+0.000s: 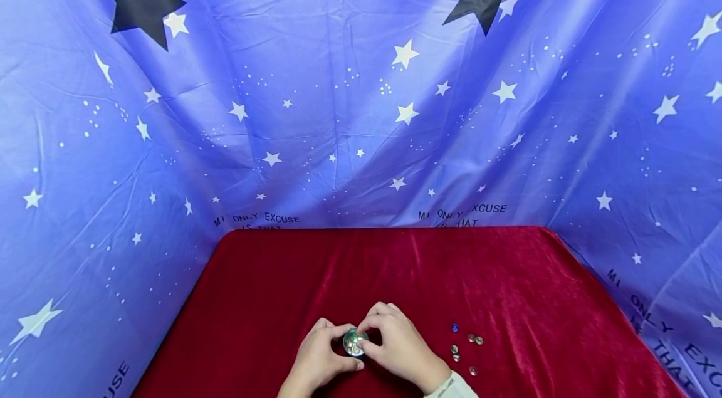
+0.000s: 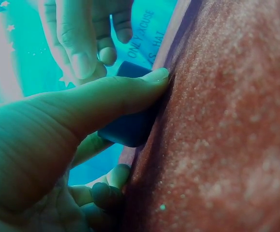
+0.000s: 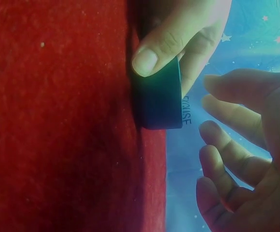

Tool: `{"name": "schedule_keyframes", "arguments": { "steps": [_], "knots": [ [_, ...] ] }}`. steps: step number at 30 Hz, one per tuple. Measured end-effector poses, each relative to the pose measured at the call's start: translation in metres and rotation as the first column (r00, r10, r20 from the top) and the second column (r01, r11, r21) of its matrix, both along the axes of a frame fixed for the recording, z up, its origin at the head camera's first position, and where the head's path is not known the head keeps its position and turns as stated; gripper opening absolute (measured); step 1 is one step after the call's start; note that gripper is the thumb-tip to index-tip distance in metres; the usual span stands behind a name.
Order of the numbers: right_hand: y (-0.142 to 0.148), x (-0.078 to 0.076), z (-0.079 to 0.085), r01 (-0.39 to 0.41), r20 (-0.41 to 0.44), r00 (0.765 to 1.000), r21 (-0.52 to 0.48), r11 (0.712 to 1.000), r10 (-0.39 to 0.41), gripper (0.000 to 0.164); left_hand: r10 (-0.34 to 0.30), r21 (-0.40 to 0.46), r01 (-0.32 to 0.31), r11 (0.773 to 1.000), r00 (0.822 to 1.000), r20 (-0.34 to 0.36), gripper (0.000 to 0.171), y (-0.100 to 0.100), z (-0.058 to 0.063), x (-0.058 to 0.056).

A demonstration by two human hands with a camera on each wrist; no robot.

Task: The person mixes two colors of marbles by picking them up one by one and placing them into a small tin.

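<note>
A small round dark container (image 1: pixel 355 353) stands on the red cloth, and glassy greenish pieces (image 1: pixel 355 340) glint inside it in the head view. My left hand (image 1: pixel 320 351) grips its side, the thumb pressing the near wall. The wrist views show the dark, smooth wall of this low cup. Just over the rim, my right hand (image 1: pixel 399 341) hovers with bent, loose fingers; I see nothing held between them. To its right lie a blue glass bead (image 1: pixel 454 328) and several clear, multicoloured glass beads (image 1: pixel 476 340).
The red velvety cloth (image 1: pixel 271 279) covers the table. A blue curtain (image 1: pixel 338 103) with stars and printed words surrounds it at the back and both sides. A light sleeve (image 1: pixel 451 387) shows at my right wrist.
</note>
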State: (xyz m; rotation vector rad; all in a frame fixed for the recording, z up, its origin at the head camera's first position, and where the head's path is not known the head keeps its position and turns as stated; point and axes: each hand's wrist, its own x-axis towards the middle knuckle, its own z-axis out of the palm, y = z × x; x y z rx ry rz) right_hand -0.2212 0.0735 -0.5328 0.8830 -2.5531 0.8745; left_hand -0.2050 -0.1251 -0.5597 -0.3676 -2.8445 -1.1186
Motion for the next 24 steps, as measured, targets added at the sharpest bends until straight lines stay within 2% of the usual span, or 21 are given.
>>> {"name": "schedule_keyframes", "arguments": {
  "steps": [24],
  "knots": [
    [0.0051, 0.0045, 0.0065, 0.024, 0.010, 1.000, 0.011, 1.000, -0.024, 0.010, -0.004, 0.002, 0.004, 1.000, 1.000, -0.005, 0.065, -0.0004, -0.0002, 0.0002]
  ]
}}
